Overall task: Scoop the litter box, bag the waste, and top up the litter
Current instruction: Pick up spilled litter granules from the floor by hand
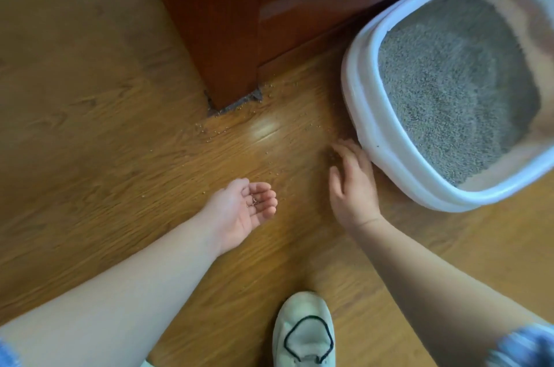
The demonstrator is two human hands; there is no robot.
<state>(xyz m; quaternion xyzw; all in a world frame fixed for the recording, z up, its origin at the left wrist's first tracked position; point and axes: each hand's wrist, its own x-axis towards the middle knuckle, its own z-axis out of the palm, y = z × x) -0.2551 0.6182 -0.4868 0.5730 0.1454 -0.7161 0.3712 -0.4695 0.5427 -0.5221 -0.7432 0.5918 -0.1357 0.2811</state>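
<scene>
Litter box (359, 114) sits at the floor's (90, 96) far right edge, against a wooden cabinet (227, 21).
Left hand (239, 207) lies palm up, loosely cupped, carrying a few litter grains (254, 201). Right hand (352, 183) is palm down, fingers relaxed, touching spilled litter (331, 155) just beside the box.

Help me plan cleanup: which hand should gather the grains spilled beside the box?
Right hand: palm down beside the box, fingertips at the grains. The left hand lies palm up, cupping some.
</scene>
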